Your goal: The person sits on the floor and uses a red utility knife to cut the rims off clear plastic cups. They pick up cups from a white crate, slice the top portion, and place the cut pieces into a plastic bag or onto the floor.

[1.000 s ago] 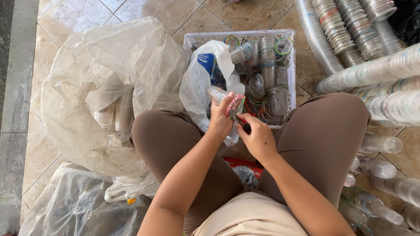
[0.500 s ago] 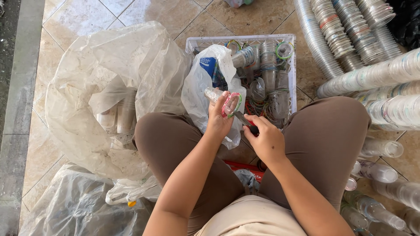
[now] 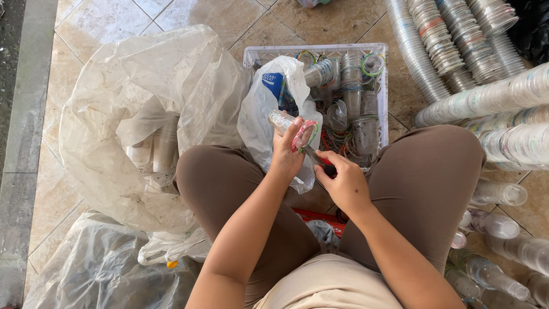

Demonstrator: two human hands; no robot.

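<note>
1. We see our left hand [image 3: 287,153] clenched around a clear plastic cup [image 3: 290,127], held tilted over our lap, its mouth turned toward the right and ringed by a pink and green rim [image 3: 305,135].
2. Our right hand [image 3: 341,184] grips a small dark-handled blade [image 3: 318,159] in closed fingers [image 3: 327,158]; the tip meets the cup's rim.
3. The cup sits between our knees, just in front of a white plastic crate [image 3: 383,86] and touching a small white plastic bag [image 3: 264,117] that leans against the crate's near left corner.
4. The crate stands on the tiled floor [image 3: 229,17] and is filled with more clear cups [image 3: 351,86], some still carrying coloured rims, with loose coloured rings among them.
5. To our left a large clear plastic sack [image 3: 131,103] stands open, with a few stacked cups faintly visible through its wall.
6. Below it, near our left hip, lies another crumpled clear bag [image 3: 97,269].
7. To our right, long nested stacks of cups [image 3: 492,97] lie on the floor, and more stacks [image 3: 452,34] lean at the upper right.
8. Single clear cups [image 3: 497,193] lie scattered by our right knee.
9. A red object [image 3: 320,216] shows beneath our legs; we cannot tell what it is.
</note>
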